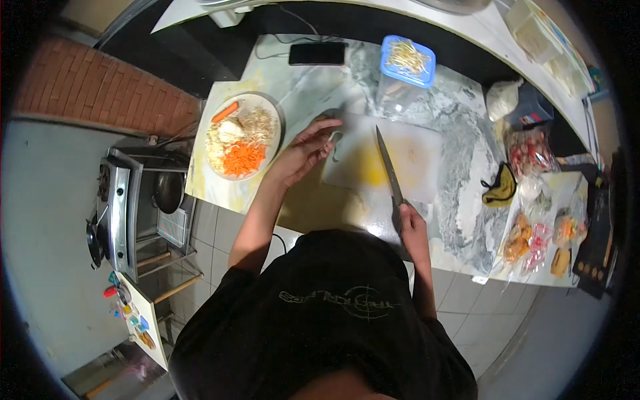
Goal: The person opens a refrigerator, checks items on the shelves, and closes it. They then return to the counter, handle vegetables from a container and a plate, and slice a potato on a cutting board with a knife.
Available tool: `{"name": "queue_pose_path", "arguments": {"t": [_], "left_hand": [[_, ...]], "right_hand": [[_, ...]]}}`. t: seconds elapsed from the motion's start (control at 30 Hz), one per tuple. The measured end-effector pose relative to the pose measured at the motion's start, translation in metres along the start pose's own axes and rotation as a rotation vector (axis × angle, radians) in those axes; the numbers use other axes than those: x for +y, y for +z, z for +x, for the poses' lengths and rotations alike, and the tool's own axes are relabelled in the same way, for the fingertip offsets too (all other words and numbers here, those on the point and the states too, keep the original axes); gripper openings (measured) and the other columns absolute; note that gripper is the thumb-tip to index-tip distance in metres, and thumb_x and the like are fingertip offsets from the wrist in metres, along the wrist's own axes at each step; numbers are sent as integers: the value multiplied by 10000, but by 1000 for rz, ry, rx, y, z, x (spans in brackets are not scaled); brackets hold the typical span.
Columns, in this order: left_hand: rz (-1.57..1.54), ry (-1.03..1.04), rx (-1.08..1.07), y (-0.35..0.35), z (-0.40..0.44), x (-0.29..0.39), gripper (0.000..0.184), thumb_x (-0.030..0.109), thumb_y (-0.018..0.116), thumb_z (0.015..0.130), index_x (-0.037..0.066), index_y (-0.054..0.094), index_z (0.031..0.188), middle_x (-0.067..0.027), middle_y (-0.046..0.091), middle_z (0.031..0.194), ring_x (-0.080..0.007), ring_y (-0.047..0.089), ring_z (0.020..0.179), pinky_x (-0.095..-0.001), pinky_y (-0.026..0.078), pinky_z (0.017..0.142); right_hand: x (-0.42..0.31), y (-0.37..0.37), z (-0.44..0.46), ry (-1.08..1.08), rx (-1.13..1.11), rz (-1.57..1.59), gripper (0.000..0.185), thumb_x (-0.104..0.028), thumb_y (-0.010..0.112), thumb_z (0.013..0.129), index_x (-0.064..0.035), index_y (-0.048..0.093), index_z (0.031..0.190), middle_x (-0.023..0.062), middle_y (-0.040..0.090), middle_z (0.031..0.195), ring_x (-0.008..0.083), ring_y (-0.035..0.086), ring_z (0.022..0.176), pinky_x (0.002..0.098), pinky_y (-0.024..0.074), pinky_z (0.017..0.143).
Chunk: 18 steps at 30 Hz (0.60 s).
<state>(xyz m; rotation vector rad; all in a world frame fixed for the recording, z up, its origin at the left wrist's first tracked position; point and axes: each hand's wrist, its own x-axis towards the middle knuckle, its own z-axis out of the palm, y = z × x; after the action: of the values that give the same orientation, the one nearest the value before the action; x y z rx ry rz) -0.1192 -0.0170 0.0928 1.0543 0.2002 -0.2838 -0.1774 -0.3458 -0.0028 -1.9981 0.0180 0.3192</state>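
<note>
My right hand point(411, 223) is closed round the handle of a long kitchen knife point(389, 167). The blade points away from me over the white cutting board point(423, 143), which has yellow and orange stains. At the board's left edge, my left hand point(308, 152) pinches a thin pale-green strip point(336, 148) near its fingertips; its exact kind is too small to tell. Left of that hand stands a round plate point(220, 107) with shredded carrot point(244, 158), a carrot piece point(225, 112), bean sprouts point(261, 125) and pale shredded vegetable point(215, 148).
Beyond the board, a clear container point(395, 99) has a blue lid point(427, 78) with bean sprouts on top. A black phone point(317, 54) lies at the back. Bagged foods point(527, 240) crowd the right side table. A stove point(120, 207) stands at left.
</note>
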Motion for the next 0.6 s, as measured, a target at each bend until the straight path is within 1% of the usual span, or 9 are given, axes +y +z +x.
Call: {"name": "queue_pose_path", "arguments": {"t": [0.07,0.13,0.3,0.37,0.4,0.47,0.5,0.57,0.6], "left_hand": [[14,-20,-79,5,11,-21,319,69,494,1011,64,609,1309,11,509,948,-100,494,905,-231,414,851],[122,-102,-40,19,19,-31,290,91,514,1004,60,625,1270,16,506,951,-98,495,919,-249,418,847],[187,-96,-137,17,53,-66,238,140,563,992,46,674,1181,7,603,959,-99,544,903,-255,451,882],[408,-34,-38,22,61,-74,242,162,579,996,13,683,1156,-42,680,993,-131,618,920,-276,493,890],[407,-39,-45,20,66,-81,242,162,579,996,13,683,1156,-42,680,993,-131,618,920,-276,493,890],[559,150,-96,15,75,-94,254,175,582,1002,-15,683,1137,-85,713,1038,-161,662,956,-300,522,898],[557,144,-101,20,75,-97,254,175,582,1002,-15,683,1137,-85,713,1038,-161,662,956,-300,522,898],[744,243,10,30,75,-104,179,91,602,967,19,706,1093,-87,725,994,-165,681,907,-318,526,855],[740,238,7,34,75,-106,179,91,602,967,19,706,1093,-87,725,994,-165,681,907,-318,526,855]], "right_hand": [[-4,-6,-2,63,-3,-3,444,-405,504,1055,17,643,1047,-43,456,678,76,412,640,268,355,565],[-3,-8,-4,125,-1,80,434,-406,515,1051,6,651,1060,-57,448,666,56,410,623,254,341,546],[1,-14,-13,167,56,94,410,-402,522,1050,-16,631,961,-67,414,646,41,381,597,243,315,528],[1,-16,-15,189,64,122,414,-406,520,1050,-27,610,912,-70,400,644,42,367,594,246,303,524],[1,-17,-16,195,70,122,414,-406,520,1050,-27,610,912,-70,400,644,42,367,594,246,303,524],[-1,-19,-17,208,75,113,413,-403,519,1051,-27,607,904,-75,388,645,43,360,595,250,295,521],[-2,-20,-17,215,79,113,413,-403,519,1051,-27,607,904,-75,388,645,43,360,595,250,295,521],[-2,-21,-19,207,91,69,421,-414,512,1052,-28,612,918,-73,394,646,42,366,597,247,303,526],[-3,-22,-21,213,92,67,421,-414,512,1052,-28,612,918,-73,394,646,42,366,597,247,303,526]]}}
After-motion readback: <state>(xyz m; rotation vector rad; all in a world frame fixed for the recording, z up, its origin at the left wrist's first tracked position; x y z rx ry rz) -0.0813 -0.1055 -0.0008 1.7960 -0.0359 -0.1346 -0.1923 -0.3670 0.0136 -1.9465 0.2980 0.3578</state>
